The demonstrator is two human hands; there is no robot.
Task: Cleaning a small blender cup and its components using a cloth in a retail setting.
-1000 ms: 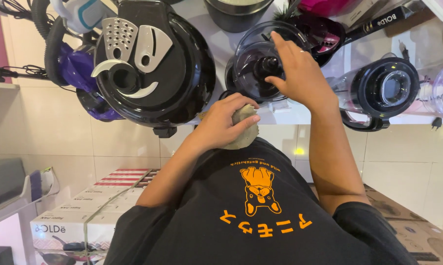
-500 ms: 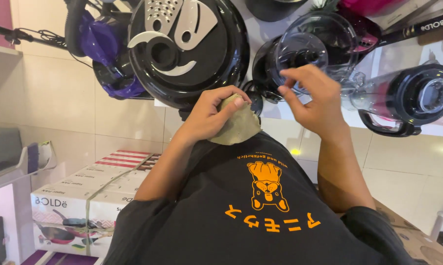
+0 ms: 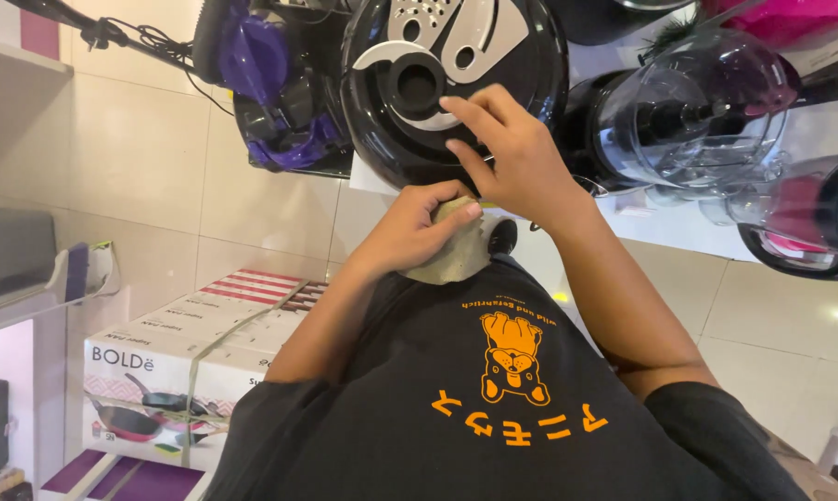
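Shop-like room, cream tiled floor, white display surface crowded with kitchen appliances; view looks straight down past a black shirt with an orange print. Left hand is closed around a wadded beige cloth, thumb on top, cloth bunched tight, judging so a firm pad sits under the fingers. The cloth sits just below the rim of the big black round appliance lid, near it but I can't tell if it touches. Right hand lies on that lid, fingers spread and not gripping anything, fingertips beside the grey blade-shaped insert and its centre hole; looks like it steadies the lid. Outward: purple-and-black appliance just beside the lid on one side, clear-bowl food processor hard against it on the other, a red-and-black appliance beyond that. Little lateral room at lid level; open space is only toward the body. Stacked cookware boxes and a grey shelf sit lower down, well apart.
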